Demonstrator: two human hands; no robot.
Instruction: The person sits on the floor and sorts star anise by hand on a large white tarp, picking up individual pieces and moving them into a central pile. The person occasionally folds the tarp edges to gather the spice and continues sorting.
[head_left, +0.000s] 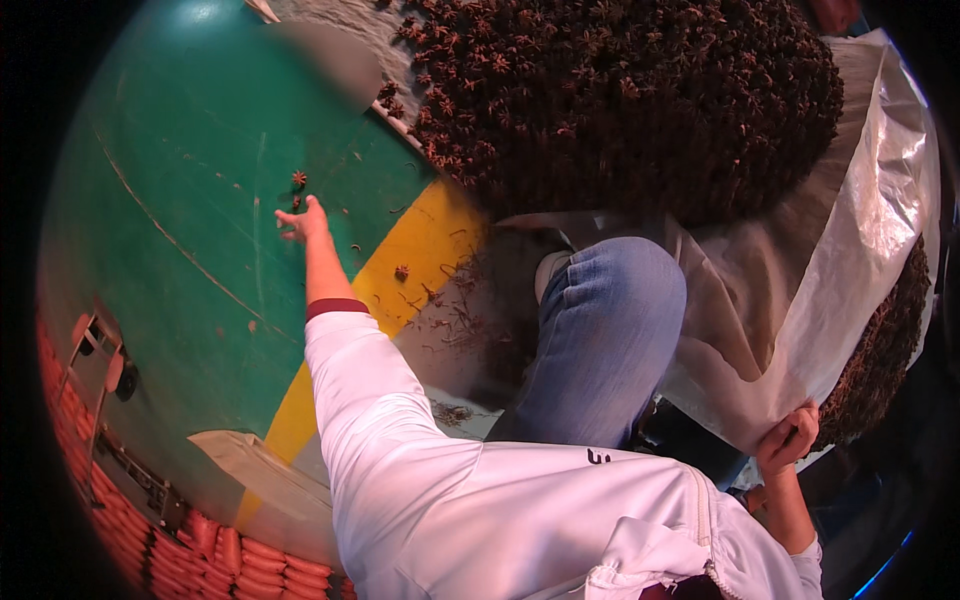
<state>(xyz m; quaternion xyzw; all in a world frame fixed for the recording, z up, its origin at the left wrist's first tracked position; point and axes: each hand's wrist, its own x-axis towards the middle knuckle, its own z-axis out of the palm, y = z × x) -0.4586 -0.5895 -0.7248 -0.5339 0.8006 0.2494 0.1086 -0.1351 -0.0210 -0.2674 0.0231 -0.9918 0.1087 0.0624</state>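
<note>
My left hand (304, 221) reaches out over the green floor with its fingers apart. Just beyond the fingertips is a star anise pod (299, 178), with a smaller dark piece (297, 202) closer to the thumb; whether either one touches the floor is unclear. On the right, my right hand (789, 436) grips the edge of a translucent plastic sheet (832, 315). That sheet runs up beside a large heap of dried star anise (615, 112). My bent knee in blue jeans (607, 330) is between the two hands, close to the heap.
Another star anise pod (402, 272) lies on a yellow floor stripe (420, 247), near scattered stems (457, 307). Darker plant material (874, 367) shows beyond the sheet. A folded pale sack (255, 457), a wheeled trolley (97, 360) and stacked red bags (255, 566) are at lower left.
</note>
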